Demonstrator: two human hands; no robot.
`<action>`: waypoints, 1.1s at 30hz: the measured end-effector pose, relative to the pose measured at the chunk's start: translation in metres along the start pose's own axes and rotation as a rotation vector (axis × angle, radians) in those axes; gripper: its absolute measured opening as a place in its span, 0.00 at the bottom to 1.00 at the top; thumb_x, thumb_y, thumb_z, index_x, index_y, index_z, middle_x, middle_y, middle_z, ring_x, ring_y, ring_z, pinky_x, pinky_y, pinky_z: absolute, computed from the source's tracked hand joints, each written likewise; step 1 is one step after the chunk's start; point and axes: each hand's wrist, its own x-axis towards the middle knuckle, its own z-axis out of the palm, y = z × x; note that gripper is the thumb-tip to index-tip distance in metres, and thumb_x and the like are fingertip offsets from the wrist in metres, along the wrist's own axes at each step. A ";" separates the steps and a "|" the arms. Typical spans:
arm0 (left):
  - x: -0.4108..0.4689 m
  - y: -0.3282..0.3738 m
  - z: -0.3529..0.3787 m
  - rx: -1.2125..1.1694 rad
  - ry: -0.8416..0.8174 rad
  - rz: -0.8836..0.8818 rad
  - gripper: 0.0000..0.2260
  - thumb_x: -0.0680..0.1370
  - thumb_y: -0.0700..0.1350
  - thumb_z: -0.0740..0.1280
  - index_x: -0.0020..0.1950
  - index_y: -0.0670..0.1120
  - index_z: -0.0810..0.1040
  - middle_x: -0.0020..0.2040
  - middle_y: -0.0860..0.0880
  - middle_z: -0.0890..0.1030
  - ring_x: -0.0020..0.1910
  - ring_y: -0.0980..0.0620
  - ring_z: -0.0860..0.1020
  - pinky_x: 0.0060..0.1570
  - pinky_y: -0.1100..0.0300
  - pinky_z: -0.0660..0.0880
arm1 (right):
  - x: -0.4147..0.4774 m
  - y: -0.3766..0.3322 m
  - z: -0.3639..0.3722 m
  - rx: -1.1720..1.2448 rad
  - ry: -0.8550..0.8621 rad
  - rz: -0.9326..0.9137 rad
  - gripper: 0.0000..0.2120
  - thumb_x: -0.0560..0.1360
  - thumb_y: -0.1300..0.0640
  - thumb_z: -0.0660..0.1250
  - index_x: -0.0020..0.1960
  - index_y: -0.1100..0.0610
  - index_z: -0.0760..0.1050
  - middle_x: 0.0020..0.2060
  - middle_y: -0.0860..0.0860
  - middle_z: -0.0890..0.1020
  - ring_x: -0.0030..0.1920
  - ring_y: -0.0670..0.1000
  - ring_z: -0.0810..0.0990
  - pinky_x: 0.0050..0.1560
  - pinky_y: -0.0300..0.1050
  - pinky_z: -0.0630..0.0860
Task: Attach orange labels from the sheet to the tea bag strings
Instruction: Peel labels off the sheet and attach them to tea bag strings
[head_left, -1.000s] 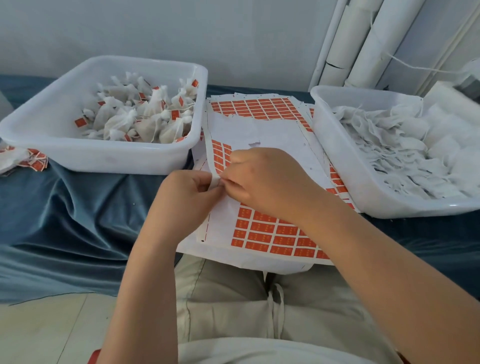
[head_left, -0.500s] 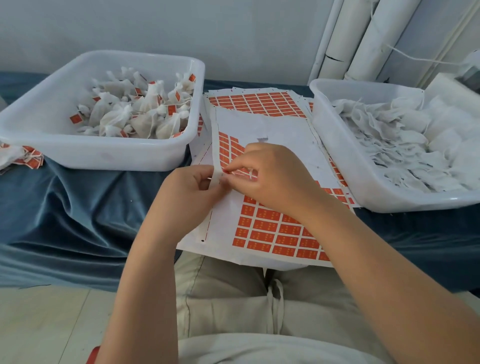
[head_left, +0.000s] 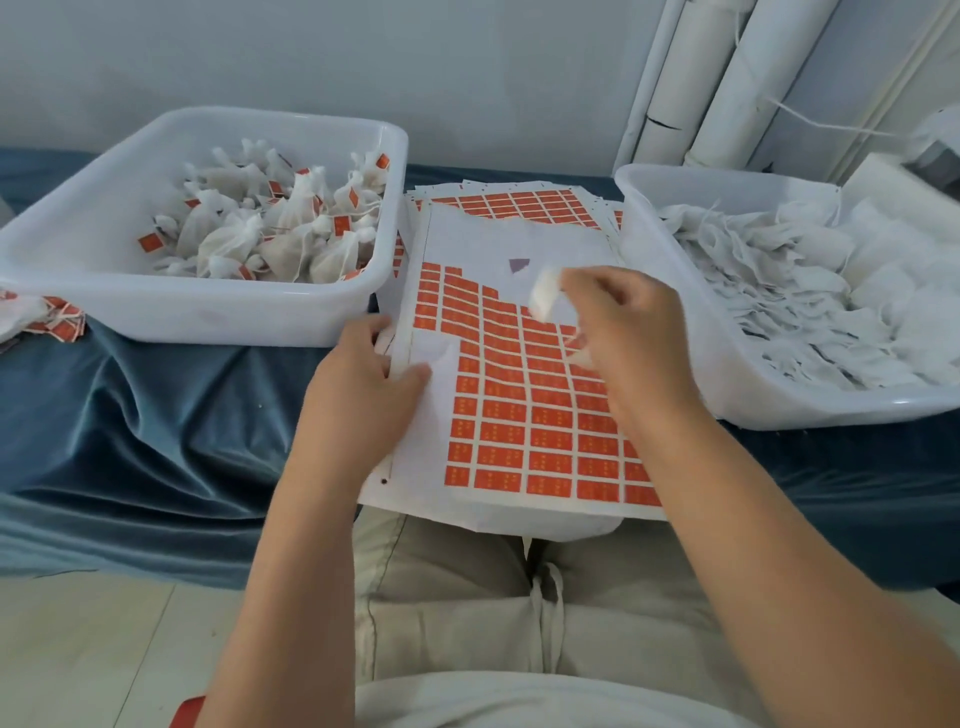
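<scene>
Hands sit over the label sheet (head_left: 493, 244), whose near edge overhangs the blue cloth (head_left: 156, 415) onto beige trousers (head_left: 467, 597) at 6 o'clock. The left hand (head_left: 363, 384) lies flat on the sheet's left margin, thumb on the paper and fingers reaching its edge. At 3 o'clock from it, the right hand (head_left: 634, 343) is raised above the orange labels (head_left: 519, 431) and pinches a blurred white tea bag (head_left: 545, 299) in curled fingers.

The open stretch of cloth lies at 8 o'clock from the left hand. The sheet fills the lane between two white tubs. The left tub (head_left: 208, 322) has its near right corner just beside the left fingers and holds labelled tea bags (head_left: 291, 244). The right tub (head_left: 779, 405) stands against the sheet's right edge, close to the right wrist, and holds plain tea bags (head_left: 779, 291). A few loose labelled bags (head_left: 52, 319) lie at 9 o'clock. Further sheets (head_left: 519, 200) poke out at 12 o'clock, and white pipes (head_left: 727, 78) stand at 1 o'clock.
</scene>
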 end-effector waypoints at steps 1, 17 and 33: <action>-0.001 -0.001 0.005 0.146 0.087 0.025 0.28 0.79 0.49 0.73 0.77 0.54 0.66 0.63 0.55 0.80 0.55 0.54 0.81 0.51 0.56 0.79 | -0.003 0.001 -0.007 0.097 0.025 0.104 0.10 0.81 0.44 0.68 0.42 0.42 0.84 0.35 0.40 0.84 0.40 0.42 0.84 0.33 0.33 0.79; -0.051 0.052 0.063 -0.672 -0.078 0.098 0.06 0.80 0.51 0.73 0.47 0.52 0.87 0.42 0.53 0.88 0.41 0.57 0.86 0.40 0.69 0.78 | -0.052 0.037 -0.028 0.536 -0.244 0.299 0.08 0.78 0.53 0.72 0.55 0.49 0.87 0.43 0.47 0.83 0.45 0.45 0.83 0.45 0.38 0.81; -0.061 0.055 0.082 -0.738 -0.140 0.113 0.06 0.84 0.49 0.69 0.53 0.49 0.84 0.47 0.51 0.88 0.48 0.53 0.87 0.47 0.64 0.82 | -0.064 0.046 -0.035 0.511 -0.102 0.138 0.09 0.78 0.56 0.75 0.56 0.45 0.87 0.51 0.49 0.89 0.53 0.49 0.88 0.54 0.42 0.83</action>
